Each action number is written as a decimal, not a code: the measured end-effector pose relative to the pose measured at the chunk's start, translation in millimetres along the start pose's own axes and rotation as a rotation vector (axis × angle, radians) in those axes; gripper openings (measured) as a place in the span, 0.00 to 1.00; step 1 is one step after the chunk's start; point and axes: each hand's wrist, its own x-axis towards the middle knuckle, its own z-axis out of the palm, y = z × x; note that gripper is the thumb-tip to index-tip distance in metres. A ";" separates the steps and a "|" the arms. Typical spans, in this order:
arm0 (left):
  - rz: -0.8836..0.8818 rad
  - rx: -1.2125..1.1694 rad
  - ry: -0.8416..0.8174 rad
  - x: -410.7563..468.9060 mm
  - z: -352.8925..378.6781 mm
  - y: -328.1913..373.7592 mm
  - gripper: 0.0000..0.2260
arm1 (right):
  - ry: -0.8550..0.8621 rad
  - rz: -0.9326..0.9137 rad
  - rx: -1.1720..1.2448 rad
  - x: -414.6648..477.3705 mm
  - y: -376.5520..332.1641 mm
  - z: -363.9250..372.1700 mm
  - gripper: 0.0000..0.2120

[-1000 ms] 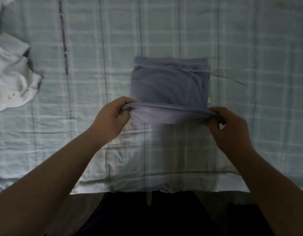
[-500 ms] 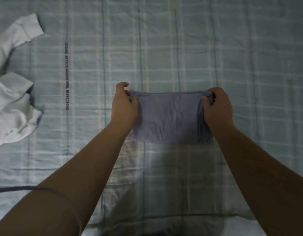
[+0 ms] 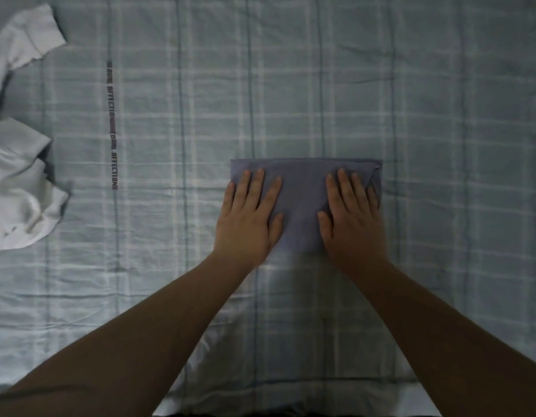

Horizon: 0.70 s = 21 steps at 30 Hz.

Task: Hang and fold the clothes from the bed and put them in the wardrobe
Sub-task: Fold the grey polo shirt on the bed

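A blue-grey garment [image 3: 303, 194], folded into a small flat rectangle, lies on the checked bed sheet [image 3: 321, 85] a little right of centre. My left hand [image 3: 248, 218] rests palm down on its left half, fingers spread. My right hand [image 3: 352, 218] lies flat on its right half in the same way. Neither hand grips the cloth; both press on top of it. The near edge of the fold is partly hidden under my palms.
A crumpled white garment [image 3: 17, 203] lies at the left edge of the bed, with a white sleeve [image 3: 26, 40] reaching toward the far left corner. A printed text stripe [image 3: 112, 124] runs along the sheet. The bed's near edge [image 3: 291, 412] is at the bottom.
Both hands carried the near edge of the blue-grey garment away from me, folding it in half. They then let go of the edge and came down flat on the folded cloth.
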 end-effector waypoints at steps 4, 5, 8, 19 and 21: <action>0.009 0.003 -0.029 2.6 7.1 -1.5 0.28 | -0.017 0.009 0.025 2.9 3.2 7.7 0.31; 0.010 -0.011 -0.029 2.9 4.7 -0.2 0.28 | -0.021 0.012 0.033 3.4 1.8 6.3 0.31; -0.041 -0.112 0.029 2.0 -7.7 1.3 0.26 | -0.008 0.039 0.172 5.1 -1.6 -5.0 0.29; -0.845 -0.631 0.024 5.4 -25.7 -11.0 0.17 | -0.032 0.802 0.510 5.5 17.4 -30.7 0.29; -0.846 -0.600 -0.027 15.1 -26.8 -13.5 0.19 | -0.055 0.838 0.537 8.8 12.0 -30.4 0.30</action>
